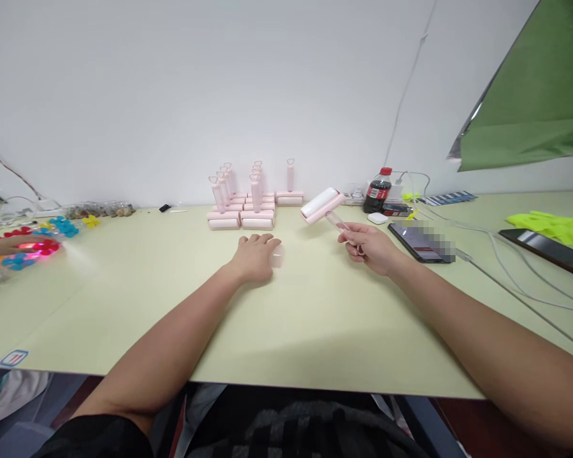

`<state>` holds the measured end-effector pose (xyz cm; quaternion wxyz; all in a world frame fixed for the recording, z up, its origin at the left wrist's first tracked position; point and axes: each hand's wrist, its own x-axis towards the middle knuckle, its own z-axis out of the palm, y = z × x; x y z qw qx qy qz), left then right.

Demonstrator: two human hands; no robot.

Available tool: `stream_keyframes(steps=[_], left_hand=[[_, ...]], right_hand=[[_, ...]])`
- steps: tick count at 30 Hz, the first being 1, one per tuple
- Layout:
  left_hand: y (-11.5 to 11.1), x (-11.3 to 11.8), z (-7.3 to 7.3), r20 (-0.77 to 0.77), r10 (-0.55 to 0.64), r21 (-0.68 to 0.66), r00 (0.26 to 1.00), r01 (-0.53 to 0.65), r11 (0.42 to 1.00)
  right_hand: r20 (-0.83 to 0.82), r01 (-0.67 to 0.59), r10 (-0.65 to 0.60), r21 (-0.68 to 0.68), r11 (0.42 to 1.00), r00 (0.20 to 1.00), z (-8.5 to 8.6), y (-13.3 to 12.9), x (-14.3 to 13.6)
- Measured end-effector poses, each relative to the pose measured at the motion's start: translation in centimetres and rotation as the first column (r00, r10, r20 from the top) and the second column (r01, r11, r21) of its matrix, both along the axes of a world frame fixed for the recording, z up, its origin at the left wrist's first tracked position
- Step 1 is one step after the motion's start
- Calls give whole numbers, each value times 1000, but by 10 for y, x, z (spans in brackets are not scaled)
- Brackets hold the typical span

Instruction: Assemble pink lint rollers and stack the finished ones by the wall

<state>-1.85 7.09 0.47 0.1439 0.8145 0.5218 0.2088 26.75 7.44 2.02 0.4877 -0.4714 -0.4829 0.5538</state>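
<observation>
My right hand [370, 247] is closed round the clear handle of a pink and white lint roller [321, 205], its head raised and tilted up to the left. My left hand [255, 257] is palm down over the table, fingers apart. Beside its thumb is a small, blurred clear piece [277, 257]; whether they touch cannot be made out. Several pink rollers [257, 215] stand upright in rows by the wall, with heart-shaped loops on top. One more roller [290, 197] stands to their right.
A cola bottle [378, 191], white case [377, 218], phone [420, 242] and cables lie right. Farther right are a dark device [549, 252] and yellow-green material [549, 227]. At left, another person's hand [9, 245] is among colourful flower shapes [64, 226].
</observation>
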Motion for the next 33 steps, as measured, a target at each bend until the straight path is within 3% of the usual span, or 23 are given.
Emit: stream_keyframes(steps=[4, 7, 10, 12, 16, 18, 23, 28, 31, 33], left_hand=[[9, -12, 4, 321, 175, -87, 931, -155, 984], [15, -14, 8, 544, 289, -159, 787, -242, 957], [18, -9, 12, 777, 317, -273, 544, -164, 948], [16, -5, 12, 843, 257, -272, 473, -36, 962], [5, 3, 11, 879, 73, -192, 470, 210, 959], [-1, 6, 10, 866, 26, -182, 499, 267, 946], [3, 6, 6, 822, -4, -131, 569, 195, 972], [14, -3, 4, 852, 45, -125, 521, 118, 985], [9, 0, 4, 832, 33, -177, 554, 210, 962], [3, 4, 3, 788, 1, -255, 616, 326, 910]], right_hand=[[64, -58, 57, 24, 998, 996, -2, -1, 2], [149, -139, 130, 53, 989, 980, -4, 0, 5], [217, -249, 234, 47, 967, 948, -6, -3, 4], [251, -313, 293, 40, 949, 922, -7, -7, 0], [293, -367, 343, 28, 930, 892, -5, -18, -9], [282, -352, 330, 28, 936, 901, -6, -21, -12], [240, -313, 305, -6, 950, 922, -7, -21, -12], [169, -333, 330, -9, 943, 929, -5, -18, -8], [183, -344, 339, -6, 939, 923, -5, -19, -8], [194, -329, 325, -11, 944, 925, -5, -20, -10]])
